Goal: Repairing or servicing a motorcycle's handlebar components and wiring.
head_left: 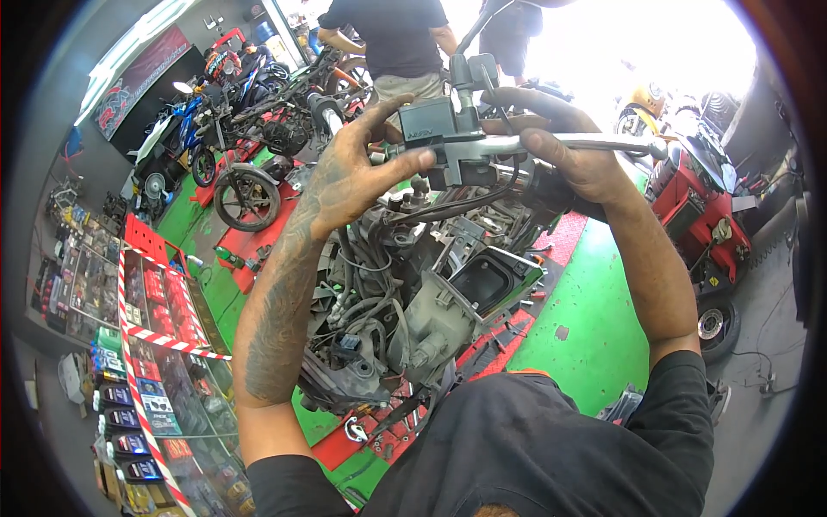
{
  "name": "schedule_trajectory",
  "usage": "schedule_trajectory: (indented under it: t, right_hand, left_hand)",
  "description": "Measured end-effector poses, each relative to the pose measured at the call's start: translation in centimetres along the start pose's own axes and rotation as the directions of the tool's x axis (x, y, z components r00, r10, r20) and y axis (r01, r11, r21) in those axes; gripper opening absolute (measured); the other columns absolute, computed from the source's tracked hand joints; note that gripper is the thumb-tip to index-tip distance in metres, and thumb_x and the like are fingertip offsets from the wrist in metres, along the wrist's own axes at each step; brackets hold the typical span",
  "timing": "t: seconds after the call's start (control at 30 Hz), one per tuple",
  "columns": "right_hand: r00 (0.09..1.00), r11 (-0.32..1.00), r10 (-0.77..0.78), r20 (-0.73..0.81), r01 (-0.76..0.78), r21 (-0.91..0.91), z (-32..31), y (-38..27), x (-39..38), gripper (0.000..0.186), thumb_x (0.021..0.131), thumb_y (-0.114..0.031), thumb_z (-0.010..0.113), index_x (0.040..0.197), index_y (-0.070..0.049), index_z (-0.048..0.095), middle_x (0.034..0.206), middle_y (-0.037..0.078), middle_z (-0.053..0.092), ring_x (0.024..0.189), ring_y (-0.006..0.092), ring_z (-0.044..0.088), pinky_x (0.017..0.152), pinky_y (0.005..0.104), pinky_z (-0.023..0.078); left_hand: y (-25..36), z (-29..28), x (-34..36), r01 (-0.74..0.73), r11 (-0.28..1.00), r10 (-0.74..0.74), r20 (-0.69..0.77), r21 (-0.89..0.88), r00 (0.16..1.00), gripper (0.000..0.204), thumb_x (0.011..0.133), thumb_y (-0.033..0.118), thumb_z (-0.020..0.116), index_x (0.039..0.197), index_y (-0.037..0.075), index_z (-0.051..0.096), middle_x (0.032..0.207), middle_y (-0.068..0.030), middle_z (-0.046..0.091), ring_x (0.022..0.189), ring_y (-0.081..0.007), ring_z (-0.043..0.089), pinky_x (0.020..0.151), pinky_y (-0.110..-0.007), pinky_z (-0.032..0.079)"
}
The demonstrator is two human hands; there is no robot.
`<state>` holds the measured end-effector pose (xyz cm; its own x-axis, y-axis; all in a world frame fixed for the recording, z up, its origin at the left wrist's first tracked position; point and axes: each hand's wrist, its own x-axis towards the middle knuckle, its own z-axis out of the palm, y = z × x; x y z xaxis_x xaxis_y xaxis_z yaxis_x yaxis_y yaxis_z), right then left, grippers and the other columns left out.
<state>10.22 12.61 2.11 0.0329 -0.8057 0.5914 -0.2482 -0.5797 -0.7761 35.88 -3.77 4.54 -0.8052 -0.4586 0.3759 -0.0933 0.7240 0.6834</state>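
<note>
Raised in front of me is a black brake master cylinder point(428, 122) with a boxy reservoir, a silver brake lever point(607, 140) reaching out to its right. My left hand point(345, 181) pinches the cylinder's left end, thumb in front and fingers behind. My right hand point(594, 177) is closed about the lever, its thumb on the near side and fingers beyond it. A black mirror mount point(469, 73) rises from the cylinder. Below my right thumb is a dark, grip-like cylinder point(544, 185); whether my palm touches it is hidden. A black hose point(457, 205) curves beneath the assembly.
Under my hands stands a stripped motorcycle front with bundled wires point(366, 302) and a grey plastic housing point(439, 323), over a red lift point(500, 345). A glass display case point(164, 345) is at left, a red motorcycle point(698, 211) at right. A person point(392, 43) stands ahead.
</note>
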Motion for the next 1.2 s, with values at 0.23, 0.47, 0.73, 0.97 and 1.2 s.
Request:
schedule_trajectory:
  t: [0.23, 0.47, 0.73, 0.97, 1.2]
  right_hand:
    - [0.990, 0.993, 0.057, 0.128, -0.043, -0.109, -0.1, -1.4, -2.5, 0.077, 0.095, -0.026, 0.076, 0.153, 0.008, 0.038, 0.148, 0.025, 0.054, 0.139, 0.0332, 0.052, 0.111, 0.0435, 0.048]
    - [0.905, 0.819, -0.397, 0.151, 0.424, -0.386, 1.3, -0.8, -3.8, 0.059, 0.087, -0.024, 0.081, 0.141, -0.012, 0.063, 0.129, 0.021, 0.069, 0.106, 0.0355, 0.072, 0.091, 0.0419, 0.055]
    - [0.908, 0.832, -0.419, 0.005, 0.386, -0.398, 4.1, 0.6, -8.0, 0.048, 0.074, -0.014, 0.092, 0.118, -0.006, 0.074, 0.128, 0.020, 0.070, 0.114, 0.0350, 0.071, 0.094, 0.0433, 0.056]
    - [0.888, 0.920, -0.379, -0.261, 0.331, -0.211, 8.1, 5.3, -12.6, 0.050, 0.077, -0.020, 0.091, 0.120, -0.005, 0.070, 0.124, 0.015, 0.065, 0.115, 0.0280, 0.066, 0.097, 0.0416, 0.054]
    - [0.923, 0.981, -0.180, -0.341, 0.194, 0.008, 9.0, 5.7, -13.8, 0.052, 0.075, -0.022, 0.092, 0.120, -0.008, 0.072, 0.129, 0.011, 0.066, 0.124, 0.0259, 0.062, 0.105, 0.0397, 0.049]
  left_hand:
    - [3.0, 1.0, -1.4, 0.039, 0.994, -0.030, 0.091, -0.105, 0.995, 0.101, 0.072, 0.027, 0.095, 0.155, 0.015, 0.038, 0.133, -0.0187, 0.064, 0.125, -0.0309, 0.063, 0.094, -0.043, 0.060]
    - [3.3, 2.9, -1.7, -0.188, 0.979, 0.188, 0.014, 0.079, 0.982, 0.099, 0.074, 0.014, 0.090, 0.154, 0.014, 0.032, 0.123, -0.0179, 0.071, 0.104, -0.0259, 0.075, 0.089, -0.038, 0.062]
    - [2.2, 3.4, -3.0, -0.397, 0.812, 0.441, -0.004, 0.428, 0.898, 0.083, 0.075, 0.028, 0.091, 0.140, 0.011, 0.043, 0.097, -0.0171, 0.074, 0.084, -0.0372, 0.076, 0.069, -0.044, 0.061]
    - [0.3, 3.6, -5.5, -0.513, 0.688, 0.561, 0.073, 0.514, 0.825, 0.082, 0.070, 0.025, 0.093, 0.137, 0.011, 0.047, 0.095, -0.0133, 0.074, 0.077, -0.0329, 0.076, 0.064, -0.041, 0.061]
    - [0.7, 4.4, -6.6, -0.559, 0.641, 0.584, 0.138, 0.526, 0.800, 0.073, 0.063, 0.023, 0.091, 0.124, 0.013, 0.052, 0.086, -0.0061, 0.067, 0.065, -0.0282, 0.067, 0.053, -0.039, 0.052]
